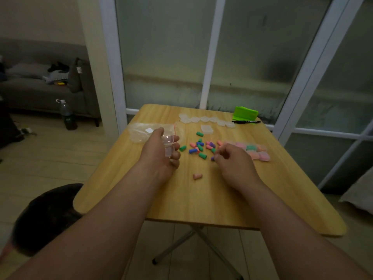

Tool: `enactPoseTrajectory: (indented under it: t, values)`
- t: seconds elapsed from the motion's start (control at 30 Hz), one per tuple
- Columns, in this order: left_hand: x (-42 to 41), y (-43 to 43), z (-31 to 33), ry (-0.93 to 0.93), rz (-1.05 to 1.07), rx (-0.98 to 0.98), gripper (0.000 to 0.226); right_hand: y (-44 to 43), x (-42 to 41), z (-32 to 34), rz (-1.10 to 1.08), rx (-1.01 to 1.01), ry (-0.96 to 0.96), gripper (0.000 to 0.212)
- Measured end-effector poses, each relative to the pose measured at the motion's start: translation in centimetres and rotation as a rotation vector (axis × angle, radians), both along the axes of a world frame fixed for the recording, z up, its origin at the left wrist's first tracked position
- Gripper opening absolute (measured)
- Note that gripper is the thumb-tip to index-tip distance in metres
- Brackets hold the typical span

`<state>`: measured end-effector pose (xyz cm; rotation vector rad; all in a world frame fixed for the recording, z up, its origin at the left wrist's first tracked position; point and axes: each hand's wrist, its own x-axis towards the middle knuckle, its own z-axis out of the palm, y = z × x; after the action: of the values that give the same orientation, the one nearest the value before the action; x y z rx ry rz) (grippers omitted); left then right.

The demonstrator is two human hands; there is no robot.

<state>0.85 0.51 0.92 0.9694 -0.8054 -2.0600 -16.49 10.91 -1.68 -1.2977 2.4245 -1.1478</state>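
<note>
My left hand (161, 152) holds a small clear plastic case (169, 145), its fingers curled round it above the wooden table (201, 199). My right hand (232, 160) pinches a purple foam earplug (213, 158) at its fingertips. Several loose earplugs (199, 147) in green, blue, pink and purple lie scattered between the hands. A single pink earplug (197, 176) lies nearer me. Filled clear cases (255, 151) with pink and green earplugs sit in a cluster to the right of my right hand.
A row of empty clear cases (203, 119) lies at the table's far side, one more case (206, 129) before it. A clear zip bag (145, 132) lies far left. A green box (245, 113) and a black pen (246, 122) sit far right. A dark stool (50, 215) stands left.
</note>
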Motion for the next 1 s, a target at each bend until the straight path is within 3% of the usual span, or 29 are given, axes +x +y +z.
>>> enactPoseTrajectory:
  t: [0.37, 0.8, 1.0]
  values:
    - [-0.8, 0.6, 0.4, -0.031, -0.072, -0.012, 0.048, -2.4, 1.8, -0.8, -0.082, 0.15, 0.318, 0.019]
    - [-1.3, 0.7, -0.1, -0.028, -0.087, -0.007, 0.05, -1.7, 1.6, -0.4, -0.004, 0.02, 0.208, 0.008]
    - [-1.2, 1.4, 0.3, 0.006, -0.109, 0.011, 0.045, -0.8, 1.3, 0.4, 0.027, -0.15, 0.082, 0.01]
